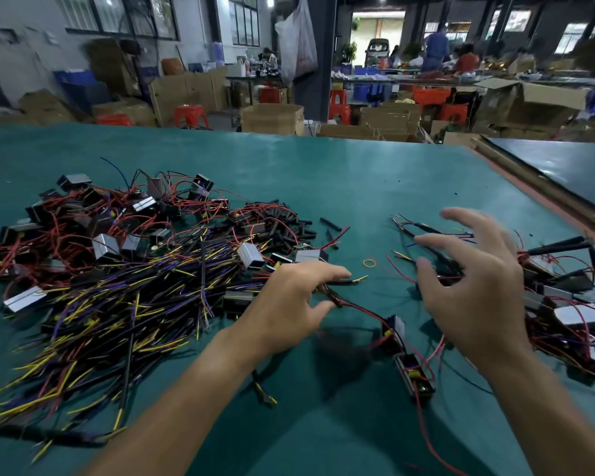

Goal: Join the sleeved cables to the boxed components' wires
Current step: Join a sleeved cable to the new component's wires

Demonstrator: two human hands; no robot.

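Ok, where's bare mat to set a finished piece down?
Bare: the far stretch of the green mat beyond both piles, and mostly the near strip between the forearms. Crowded: the big cable pile on the left, the smaller pile on the right, and the middle, where the left hand pinches a cable beside the right hand and loose boxes.
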